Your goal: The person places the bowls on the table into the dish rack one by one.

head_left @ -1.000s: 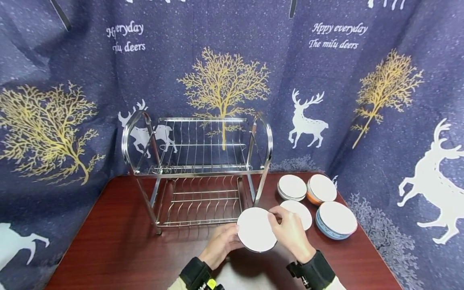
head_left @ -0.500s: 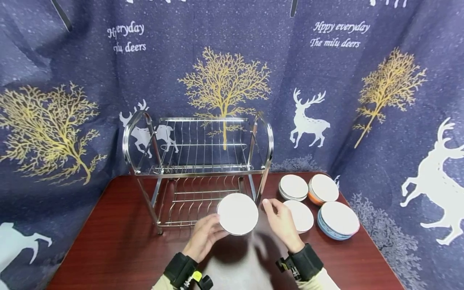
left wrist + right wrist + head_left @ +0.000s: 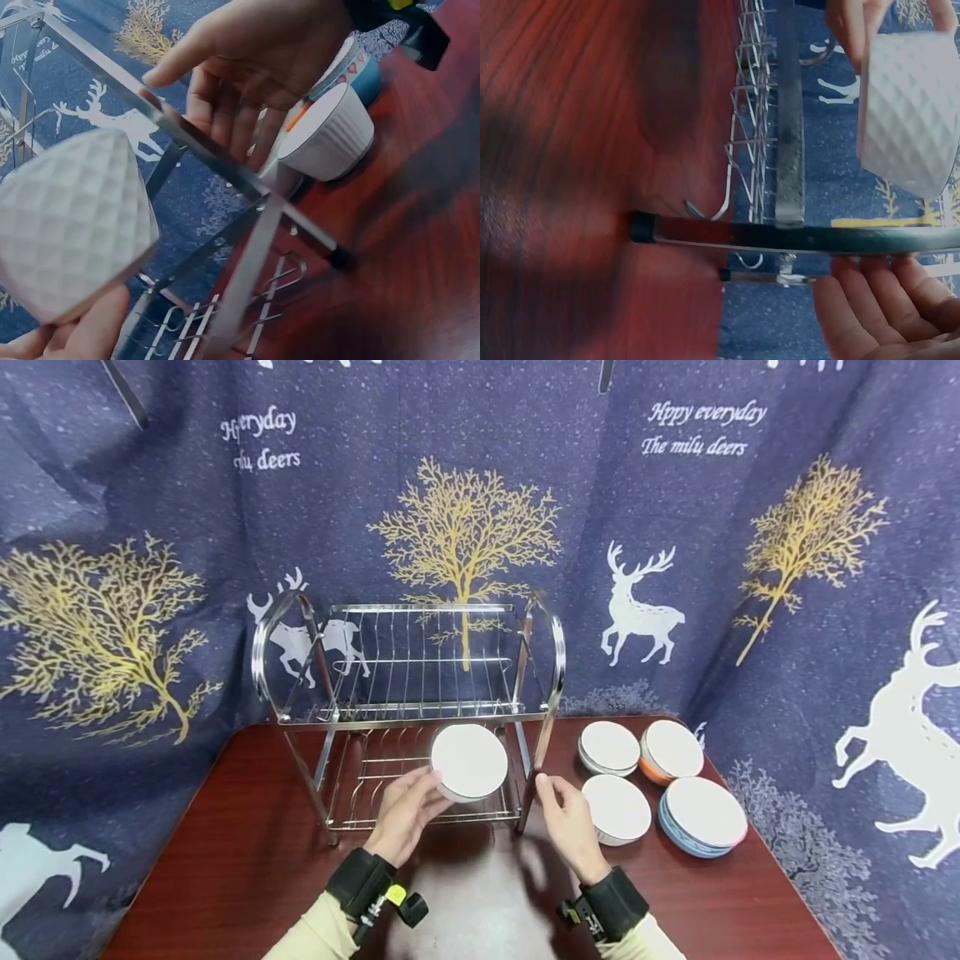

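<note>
A white bowl (image 3: 469, 761) with a diamond-dimpled outer wall is tilted, its white inside facing the head camera. My left hand (image 3: 406, 810) grips it by the edge, thumb at the rim, holding it in front of the rack's lower tier. The same dimpled bowl (image 3: 79, 221) fills the left of the left wrist view. Beside the right front leg of the metal dish rack (image 3: 411, 724) is my right hand (image 3: 568, 823), its relaxed fingers right at the leg. In the right wrist view the fingertips (image 3: 851, 268) meet the leg's edge, with no bowl in that hand.
Right of the rack stand a white ribbed bowl (image 3: 617, 808), a white bowl stack (image 3: 608, 747), an orange-based bowl stack (image 3: 671, 750) and a blue-sided bowl stack (image 3: 702, 814). The reddish-brown table (image 3: 225, 868) ends at a patterned curtain (image 3: 570, 510).
The left hand has carried the bowl left and forward toward the rack's lower tier. The right hand has let go of the bowl's rim and shifted left to the rack's leg.
</note>
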A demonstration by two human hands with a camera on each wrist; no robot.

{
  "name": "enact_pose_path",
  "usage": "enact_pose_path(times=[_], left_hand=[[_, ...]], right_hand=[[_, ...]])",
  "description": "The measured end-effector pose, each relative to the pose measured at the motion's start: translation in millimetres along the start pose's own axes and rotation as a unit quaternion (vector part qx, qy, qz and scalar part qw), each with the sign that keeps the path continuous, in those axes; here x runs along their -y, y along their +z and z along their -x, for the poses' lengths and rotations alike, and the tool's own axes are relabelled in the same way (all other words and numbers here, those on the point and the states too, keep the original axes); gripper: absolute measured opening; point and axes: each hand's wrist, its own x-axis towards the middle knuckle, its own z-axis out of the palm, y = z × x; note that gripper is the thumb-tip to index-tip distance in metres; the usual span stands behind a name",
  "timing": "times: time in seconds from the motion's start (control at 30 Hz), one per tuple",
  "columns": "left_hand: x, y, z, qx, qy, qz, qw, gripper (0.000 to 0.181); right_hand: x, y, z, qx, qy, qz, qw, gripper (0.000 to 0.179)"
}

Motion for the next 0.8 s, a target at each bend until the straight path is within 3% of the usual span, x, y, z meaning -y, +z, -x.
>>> enact_pose_path(times=[0.27, 0.37, 0.47, 0.57, 0.7, 0.73, 0.77, 0.8], left_hand=[[-15.0, 5.7, -28.8, -0.070, 0.001, -0.100, 0.9925, 0.062], [-19.2, 8.0, -39.5, -0.099, 0.006, -0.157, 0.9826, 0.060], [-22.5, 10.1, -51.0, -0.132, 0.011, -0.216, 0.9674, 0.060], [-24.5, 11.4, -63.2, -0.159, 0.024, -0.287, 0.9444, 0.056], [-26.5, 12.8, -79.1, -0.174, 0.064, -0.391, 0.9014, 0.049], [-27.0, 13.3, -83.1, -0.170, 0.077, -0.405, 0.8953, 0.047], [-27.8, 14.0, -87.0, -0.159, 0.094, -0.437, 0.8804, 0.045], [-29.3, 15.4, -90.4, -0.111, 0.108, -0.378, 0.9128, 0.043]], right_hand=[[-7, 6, 1.1, -0.026, -0.002, -0.019, 0.9995, 0.033], [-9, 8, 0.8, -0.034, 0.003, -0.035, 0.9988, 0.033], [-12, 10, 0.7, -0.041, 0.007, -0.044, 0.9981, 0.030], [-11, 11, 1.5, -0.047, 0.000, -0.053, 0.9974, 0.027], [8, 8, 6.4, -0.047, -0.018, -0.055, 0.9972, 0.024], [14, 7, 7.4, -0.046, -0.019, -0.055, 0.9972, 0.023], [19, 6, 8.6, -0.044, -0.020, -0.052, 0.9975, 0.023], [23, 5, 9.6, -0.042, -0.021, -0.048, 0.9977, 0.023]])
